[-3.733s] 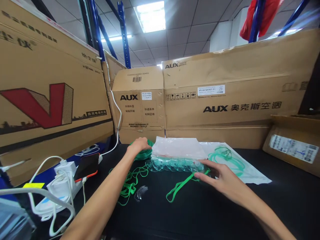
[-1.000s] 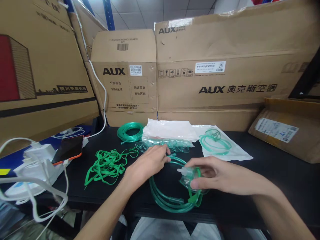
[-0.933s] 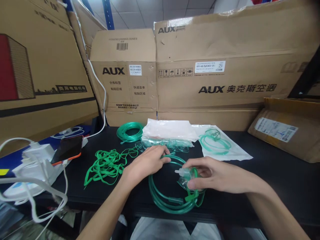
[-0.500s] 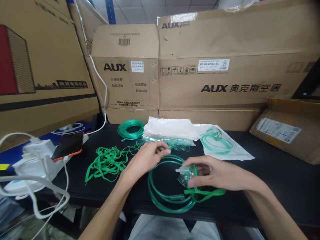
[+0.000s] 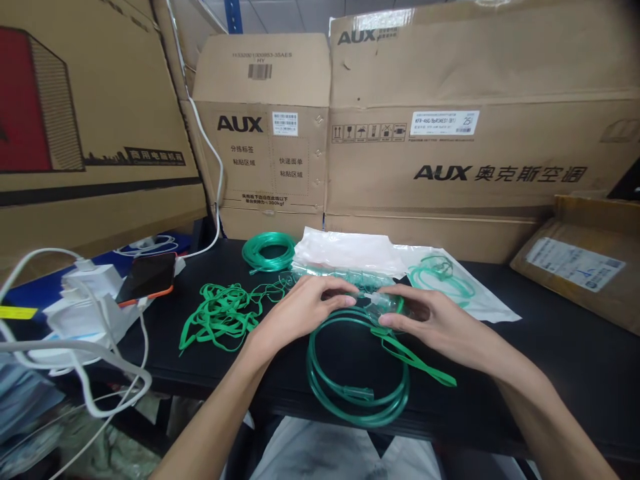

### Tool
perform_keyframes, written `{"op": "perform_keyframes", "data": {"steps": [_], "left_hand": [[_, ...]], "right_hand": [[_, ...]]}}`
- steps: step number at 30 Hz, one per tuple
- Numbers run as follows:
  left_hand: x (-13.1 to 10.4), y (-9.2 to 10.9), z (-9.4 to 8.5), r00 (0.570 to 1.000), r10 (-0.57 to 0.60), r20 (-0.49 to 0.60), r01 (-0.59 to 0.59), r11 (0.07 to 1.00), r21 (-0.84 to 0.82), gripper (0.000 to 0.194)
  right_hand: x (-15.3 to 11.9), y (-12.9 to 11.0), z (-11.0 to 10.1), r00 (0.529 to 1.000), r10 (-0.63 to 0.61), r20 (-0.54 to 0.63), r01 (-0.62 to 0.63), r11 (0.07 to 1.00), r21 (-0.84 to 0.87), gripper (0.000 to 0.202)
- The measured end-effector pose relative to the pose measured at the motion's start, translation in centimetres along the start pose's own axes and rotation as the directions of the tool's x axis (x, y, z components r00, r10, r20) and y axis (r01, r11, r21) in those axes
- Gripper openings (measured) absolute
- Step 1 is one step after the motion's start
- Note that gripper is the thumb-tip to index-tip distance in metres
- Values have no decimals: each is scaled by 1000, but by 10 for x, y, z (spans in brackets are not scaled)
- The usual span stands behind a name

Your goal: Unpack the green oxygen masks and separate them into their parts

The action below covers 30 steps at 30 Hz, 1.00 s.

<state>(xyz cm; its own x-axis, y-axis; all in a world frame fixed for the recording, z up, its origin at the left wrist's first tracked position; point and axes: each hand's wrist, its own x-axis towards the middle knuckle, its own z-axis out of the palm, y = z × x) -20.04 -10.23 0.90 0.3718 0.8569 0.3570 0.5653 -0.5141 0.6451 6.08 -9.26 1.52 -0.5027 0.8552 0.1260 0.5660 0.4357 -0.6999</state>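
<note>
My right hand [image 5: 417, 310] is closed around a clear oxygen mask [image 5: 383, 308], its pale connector pointing left. A green elastic strap [image 5: 423, 363] hangs from the mask toward the lower right. Close to that connector, my left hand [image 5: 320, 303] pinches the green oxygen tube at the top of its coil; the fingers hide the gripped part. The coiled green oxygen tube [image 5: 320, 387] lies on the black table below both hands, with a wider end fitting [image 5: 359, 393] on its lower part.
Loose green straps [image 5: 220, 317] lie at left, and another tube coil [image 5: 267, 252] behind them. More clear masks [image 5: 325, 272] sit under white packaging [image 5: 350, 252]. A bagged mask set [image 5: 450, 283], phone [image 5: 146, 277], white chargers [image 5: 93, 287] and cardboard boxes [image 5: 450, 193] surround the table.
My right hand has raised the mask away from me and slightly left, bringing its connector near my left fingers. The strap now trails straighter. The camera view has shifted slightly.
</note>
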Motion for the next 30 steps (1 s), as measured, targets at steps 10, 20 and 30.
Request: {"op": "perform_keyframes", "data": {"steps": [10,20,30], "left_hand": [[-3,5,2,998,67,4,-67,994,84,22],[-3,15,8,1000,-24,-7,24,997,78,21],[-3,19,13,993,80,-89,-61,979,192,16]], "right_hand": [[-3,-1,3,995,-94,-43,91,993,-73,49],[3,-1,4,984,-94,-152,79,991,-104,37],[1,-3,4,997,72,-37,-64,981,182,51]]}}
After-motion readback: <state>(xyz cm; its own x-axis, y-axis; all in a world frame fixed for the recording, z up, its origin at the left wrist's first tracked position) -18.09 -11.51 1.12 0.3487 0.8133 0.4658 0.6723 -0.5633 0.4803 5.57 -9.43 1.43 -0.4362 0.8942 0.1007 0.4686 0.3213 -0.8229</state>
